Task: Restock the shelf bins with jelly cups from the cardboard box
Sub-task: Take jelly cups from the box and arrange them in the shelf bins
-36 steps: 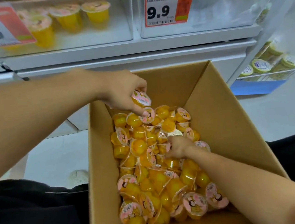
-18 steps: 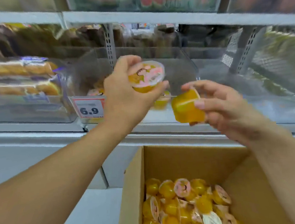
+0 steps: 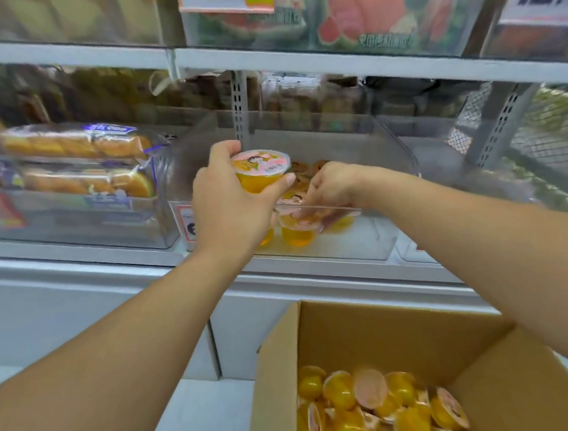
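Note:
My left hand (image 3: 226, 203) grips an upright jelly cup (image 3: 260, 170), orange with a pink lid, just above the front rim of the clear shelf bin (image 3: 374, 241). My right hand (image 3: 333, 188) reaches over that rim into the bin, its fingers curled down on another jelly cup (image 3: 298, 229) among several cups standing there. Below, the open cardboard box (image 3: 382, 330) holds a heap of loose jelly cups (image 3: 368, 410). The price tag on the bin is mostly hidden behind my left hand.
A clear bin of wrapped bread loaves (image 3: 75, 164) stands to the left. The right half of the jelly bin holds nothing. A perforated shelf upright (image 3: 240, 105) rises behind the bin. The upper shelf (image 3: 330, 58) carries packs and price tags. White floor lies left of the box.
The view has tilted up from the box to the shelf. Both hands rose from the box, each with a cup. My right hand has since dropped into the bin; my left hand stays at the rim.

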